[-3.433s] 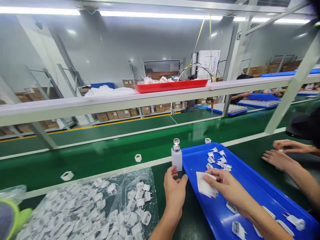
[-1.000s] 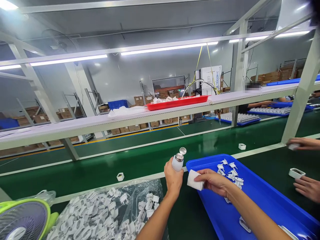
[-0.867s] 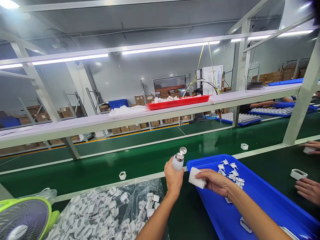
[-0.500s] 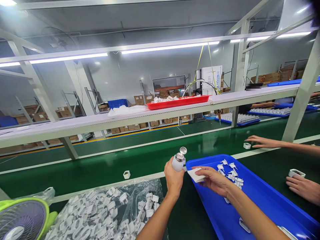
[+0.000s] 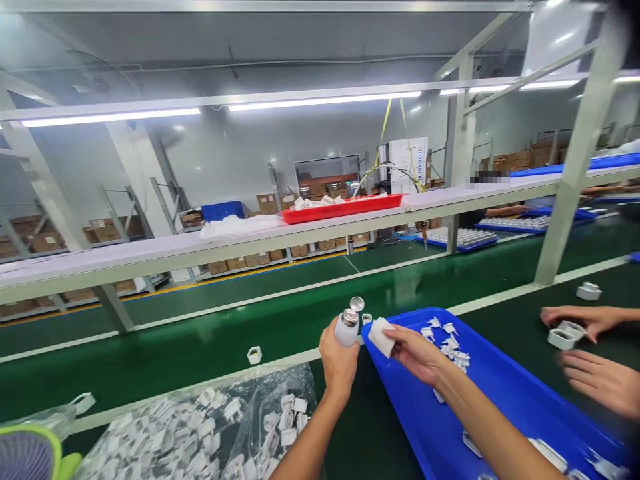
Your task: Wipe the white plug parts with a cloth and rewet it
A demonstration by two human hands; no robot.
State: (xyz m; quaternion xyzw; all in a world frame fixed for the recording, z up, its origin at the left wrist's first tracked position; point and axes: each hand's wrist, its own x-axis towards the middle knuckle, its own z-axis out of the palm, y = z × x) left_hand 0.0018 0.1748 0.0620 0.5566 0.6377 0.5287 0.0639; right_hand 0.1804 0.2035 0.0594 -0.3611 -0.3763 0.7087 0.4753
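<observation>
My left hand [image 5: 338, 360] is wrapped round a small white bottle [image 5: 346, 326] with a metal flip cap that stands open, held tilted above the table edge. Close to its right, my right hand [image 5: 417, 353] pinches a folded white wipe [image 5: 381, 336] near the bottle's top. Below my right hand lies a blue tray [image 5: 505, 400] with several small white plug parts [image 5: 447, 340] scattered in it.
A clear bag of white plug parts [image 5: 200, 433] lies at the lower left beside a green fan [image 5: 30, 457]. The green conveyor belt [image 5: 200, 333] carries a white part [image 5: 255, 355]. Another person's hands [image 5: 590, 360] handle a white part at the right. A red tray [image 5: 343, 208] sits on the shelf.
My left hand took the bottle off the table and lifted it. My right hand brought the wipe up close to the open cap. The other person's hands shifted at the right.
</observation>
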